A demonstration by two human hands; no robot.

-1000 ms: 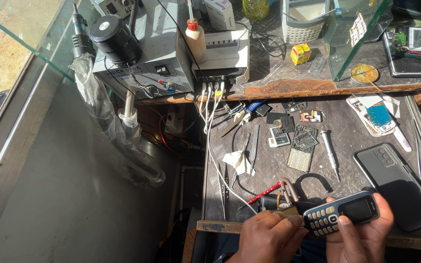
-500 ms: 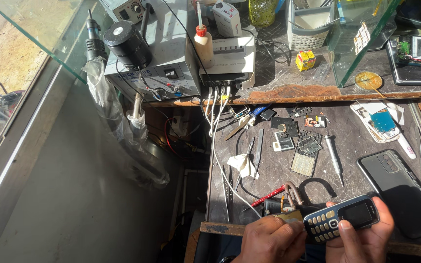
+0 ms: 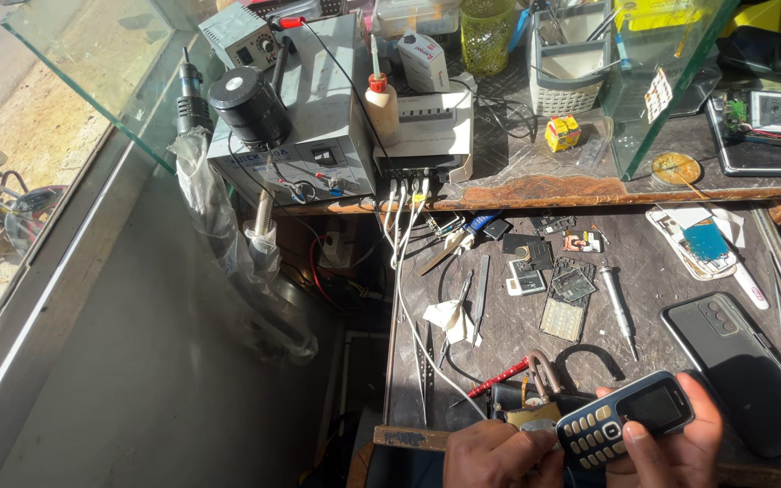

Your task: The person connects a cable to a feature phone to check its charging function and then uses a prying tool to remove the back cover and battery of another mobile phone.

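Observation:
My right hand (image 3: 671, 447) grips a small dark keypad phone (image 3: 624, 417) at the bottom edge of the head view, thumb on its lower side, screen facing up. My left hand (image 3: 499, 455) is closed beside the phone's keypad end, pinching a small grey part against it. Just above the hands a brass padlock (image 3: 540, 384) lies on the dark workbench (image 3: 662, 271).
A black smartphone (image 3: 738, 366) lies face down at the right. Tweezers, a screwdriver (image 3: 618, 307), a keypad sheet (image 3: 560, 318) and small phone parts are scattered on the bench. A grey soldering station (image 3: 314, 117) and white cables stand on the raised shelf; glass panels at left and right.
The view has tilted up slightly, so the hands sit lower in the picture. Both hands keep the phone; the left hand has stayed at its keypad end.

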